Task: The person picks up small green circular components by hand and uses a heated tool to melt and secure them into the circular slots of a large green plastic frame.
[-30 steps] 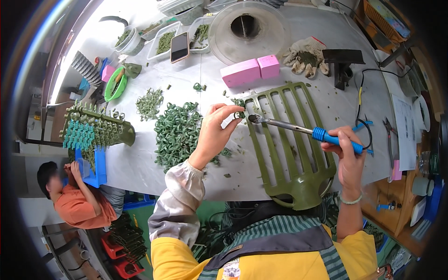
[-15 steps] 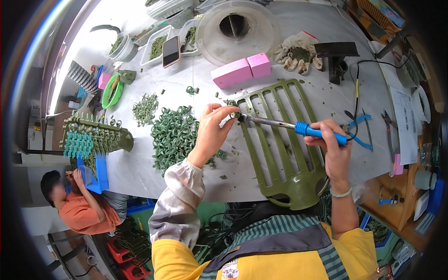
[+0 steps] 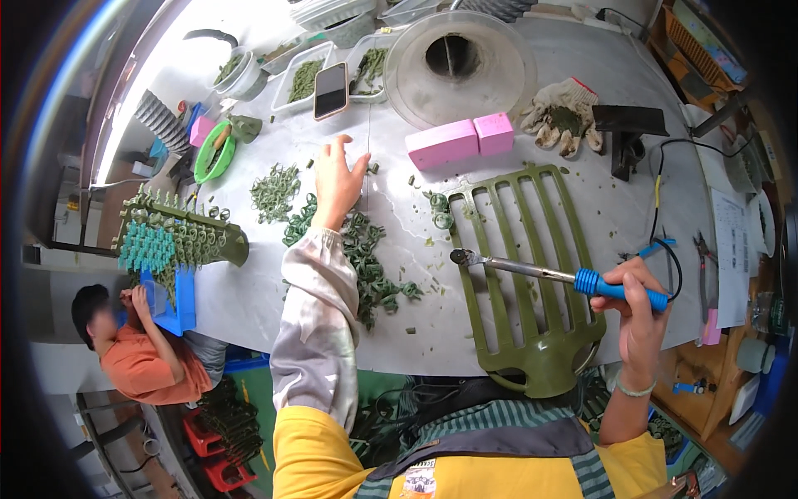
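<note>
My left hand [image 3: 339, 183] stretches over the table with fingers apart and nothing seen in them. Its wrist is above a pile of dark green rings [image 3: 370, 262]. In my right hand [image 3: 638, 312] is a soldering iron [image 3: 611, 289] with a blue handle. Its dark, broad tip hangs over the left edge of an olive-green slotted frame [image 3: 544, 353], which has long parallel bars and lies in front of me. Small green rings [image 3: 440, 212] sit at the frame's far left corner; whether they are joined to it I cannot tell.
Paler green bits [image 3: 276, 193] lie left of the pile. Farther back are a phone [image 3: 331, 90], pink blocks [image 3: 445, 145], a clear funnel-like cover [image 3: 399, 58] and a stained glove [image 3: 561, 116]. A ring-covered green stand [image 3: 235, 244] is at left, near a co-worker [image 3: 154, 366].
My left hand has left the frame's far corner, moving left and away, and its fingers have spread. The iron's tip has drawn back from that corner toward me. The whole view has shifted slightly.
</note>
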A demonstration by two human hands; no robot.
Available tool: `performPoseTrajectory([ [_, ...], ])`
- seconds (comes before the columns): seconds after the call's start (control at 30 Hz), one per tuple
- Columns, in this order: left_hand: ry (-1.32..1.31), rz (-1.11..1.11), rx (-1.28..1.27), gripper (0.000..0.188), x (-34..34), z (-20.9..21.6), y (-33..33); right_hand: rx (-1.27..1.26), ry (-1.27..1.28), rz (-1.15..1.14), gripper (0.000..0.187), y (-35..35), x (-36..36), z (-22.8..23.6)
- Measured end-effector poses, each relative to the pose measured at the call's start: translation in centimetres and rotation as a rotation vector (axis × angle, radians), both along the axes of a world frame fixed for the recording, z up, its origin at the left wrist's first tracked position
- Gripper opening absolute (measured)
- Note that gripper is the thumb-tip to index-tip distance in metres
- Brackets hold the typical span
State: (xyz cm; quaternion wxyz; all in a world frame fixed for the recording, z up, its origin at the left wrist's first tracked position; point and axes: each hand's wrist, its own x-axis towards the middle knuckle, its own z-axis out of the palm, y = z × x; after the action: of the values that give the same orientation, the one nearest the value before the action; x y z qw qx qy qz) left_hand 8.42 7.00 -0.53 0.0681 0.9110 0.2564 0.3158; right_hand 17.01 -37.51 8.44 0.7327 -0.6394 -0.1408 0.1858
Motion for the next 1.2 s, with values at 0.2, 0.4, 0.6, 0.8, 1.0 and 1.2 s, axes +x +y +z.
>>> performPoseTrajectory([
  [0.2, 0.020, -0.166, -0.758, 0.022, -1.4, -0.2, 1.4, -0.006, 0.000, -0.041, 0.027, -0.2, -0.4, 0.4],
  [0.4, 0.020, -0.295, -1.401, 0.028, -5.3, 4.8, -6.4, -0.002, -0.007, -0.054, 0.027, -0.8, -0.4, 0.2],
  [0.6, 0.008, -0.328, -1.275, 0.013, -7.3, 4.0, -12.0, 0.024, -0.021, -0.036, 0.026, -1.2, -0.7, -0.3],
  [0.8, 0.350, -0.288, -0.811, 0.023, -8.8, 2.0, -11.2, 0.038, -0.042, -0.077, 0.026, -2.3, -0.8, 0.2],
  [1.0, 0.325, -0.307, -0.563, 0.035, -8.4, 3.5, -11.9, 0.027, -0.039, -0.099, 0.026, -2.5, -0.9, 0.5],
  [1.2, 0.385, -0.511, -0.409, 0.030, -7.8, 1.8, -12.4, 0.014, -0.050, -0.070, 0.027, -2.4, -0.8, 0.5],
])
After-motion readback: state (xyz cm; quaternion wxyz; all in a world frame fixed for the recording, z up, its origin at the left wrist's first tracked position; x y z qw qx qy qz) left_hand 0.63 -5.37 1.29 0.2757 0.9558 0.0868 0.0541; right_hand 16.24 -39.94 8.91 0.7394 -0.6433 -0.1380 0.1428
